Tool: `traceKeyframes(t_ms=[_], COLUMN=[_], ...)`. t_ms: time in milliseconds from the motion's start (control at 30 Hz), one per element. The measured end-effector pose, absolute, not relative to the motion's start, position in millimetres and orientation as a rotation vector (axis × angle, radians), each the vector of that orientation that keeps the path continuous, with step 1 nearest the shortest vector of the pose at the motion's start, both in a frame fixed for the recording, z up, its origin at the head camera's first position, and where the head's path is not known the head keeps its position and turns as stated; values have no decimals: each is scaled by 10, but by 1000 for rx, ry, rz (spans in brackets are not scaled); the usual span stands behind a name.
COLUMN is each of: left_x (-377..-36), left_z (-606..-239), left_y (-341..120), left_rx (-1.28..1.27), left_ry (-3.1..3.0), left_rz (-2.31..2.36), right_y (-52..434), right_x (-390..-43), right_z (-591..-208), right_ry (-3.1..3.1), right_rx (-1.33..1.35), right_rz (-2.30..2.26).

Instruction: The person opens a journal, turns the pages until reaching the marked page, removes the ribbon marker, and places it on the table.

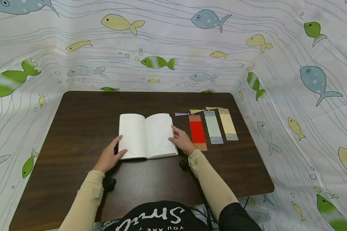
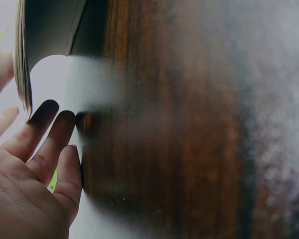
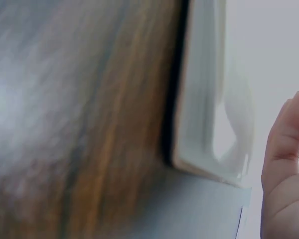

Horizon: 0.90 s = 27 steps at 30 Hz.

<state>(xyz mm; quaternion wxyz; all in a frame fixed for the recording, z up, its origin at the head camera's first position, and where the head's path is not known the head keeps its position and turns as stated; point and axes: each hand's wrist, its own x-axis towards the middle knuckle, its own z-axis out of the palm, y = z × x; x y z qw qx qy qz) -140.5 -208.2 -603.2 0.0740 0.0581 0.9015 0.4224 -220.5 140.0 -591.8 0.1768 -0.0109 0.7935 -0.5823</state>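
My left hand (image 1: 108,158) rests loose-fingered on the open book's (image 1: 146,136) left edge, gripping nothing. My right hand (image 1: 181,140) presses its right page, grip relaxed; three bookmarks (image 1: 212,127) lie just right of the book on the table (image 1: 75,128).

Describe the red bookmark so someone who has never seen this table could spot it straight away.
On the dark wooden table, look just right of the open book, beside the person's right hand. Three bookmarks lie side by side there; the red bookmark is the one nearest the book. It is bright red with patterned ends, while its neighbours are a pale green bookmark and a cream bookmark.
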Motion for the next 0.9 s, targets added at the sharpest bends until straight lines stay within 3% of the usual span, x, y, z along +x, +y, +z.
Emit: traceKeyframes(t_ms=[467, 900], left_x=[-1418, -1410], left_z=[-6030, -6028], left_y=[-2078, -2084], left_rx=[165, 161], left_ry=[2700, 2693], left_rz=[1256, 1268], right_y=[1253, 1016], right_x=[-2194, -2078], right_z=[-5788, -5723], right_ry=[2234, 1688], right_rx=[-80, -297], right_rz=[-1703, -2070])
